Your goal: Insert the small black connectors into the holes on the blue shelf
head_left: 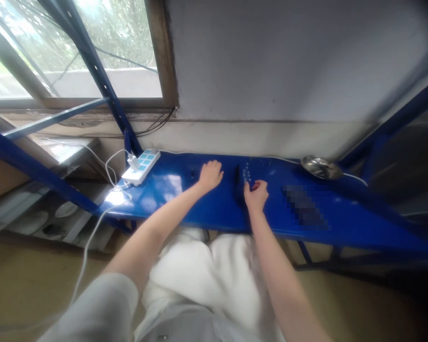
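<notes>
My left hand point(211, 175) lies palm down on the blue shelf top point(214, 209), its fingers stretched out. To its right, my right hand point(257, 194) is over the same surface with the fingers bent and the thumb apart from them. Nothing shows clearly in its grasp. Just beyond the right thumb is a cluster of small clear beads point(247, 172), blurred. A narrow dark strip-like object point(237, 175) lies between the beads and my left hand. Left of my left hand is a small dark piece point(192, 174).
A white power strip point(142, 167) with a plug and cables lies at the left end. A shiny metal bowl-like object point(321, 167) sits at the back right, near a white cable. A pixelated dark rectangle point(305, 206) lies on the right. Blue frame posts point(107, 85) rise at the sides.
</notes>
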`<state>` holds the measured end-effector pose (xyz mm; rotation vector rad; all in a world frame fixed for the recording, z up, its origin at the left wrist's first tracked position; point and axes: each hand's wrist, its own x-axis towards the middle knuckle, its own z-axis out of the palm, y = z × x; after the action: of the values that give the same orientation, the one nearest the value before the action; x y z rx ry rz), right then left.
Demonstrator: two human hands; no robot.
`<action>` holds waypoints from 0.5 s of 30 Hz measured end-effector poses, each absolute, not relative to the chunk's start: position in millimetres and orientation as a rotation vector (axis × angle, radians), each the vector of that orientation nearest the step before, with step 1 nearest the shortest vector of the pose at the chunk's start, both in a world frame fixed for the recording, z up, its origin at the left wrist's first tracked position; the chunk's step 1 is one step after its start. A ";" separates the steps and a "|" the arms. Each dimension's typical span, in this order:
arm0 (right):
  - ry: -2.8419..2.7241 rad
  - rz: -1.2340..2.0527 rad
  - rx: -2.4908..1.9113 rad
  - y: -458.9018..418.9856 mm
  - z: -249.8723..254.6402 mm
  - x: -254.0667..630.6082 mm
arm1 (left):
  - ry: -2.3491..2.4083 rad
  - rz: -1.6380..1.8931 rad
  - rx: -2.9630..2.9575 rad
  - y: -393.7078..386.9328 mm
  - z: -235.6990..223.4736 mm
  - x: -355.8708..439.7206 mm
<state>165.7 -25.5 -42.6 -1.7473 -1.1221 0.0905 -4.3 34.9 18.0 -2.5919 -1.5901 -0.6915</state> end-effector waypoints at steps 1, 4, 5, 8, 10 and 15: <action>-1.111 0.078 -1.728 -26.4 -41.3 164.8 | -1.543 -0.630 -2.549 37.7 27.1 -16.2; -1.079 0.047 -1.676 -28.5 -40.4 163.4 | -1.560 -0.519 -2.419 47.7 43.5 -49.6; -1.066 0.038 -1.653 -29.0 -41.0 163.3 | -1.569 -0.497 -2.393 50.9 44.2 -59.0; -1.043 0.010 -1.558 -30.3 -43.4 162.9 | -1.641 -0.435 -2.362 57.8 34.5 -80.2; -1.072 -0.014 -1.465 -30.6 -43.8 161.3 | -1.709 -0.392 -2.375 59.8 23.2 -88.5; -1.267 -0.006 -1.281 -29.9 -35.1 142.1 | -1.910 -0.329 -2.521 60.1 0.3 -92.4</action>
<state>142.1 -29.9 -35.1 -1.2805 -1.2674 -0.0056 -92.4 60.1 0.3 -2.5213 -1.9101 -0.3290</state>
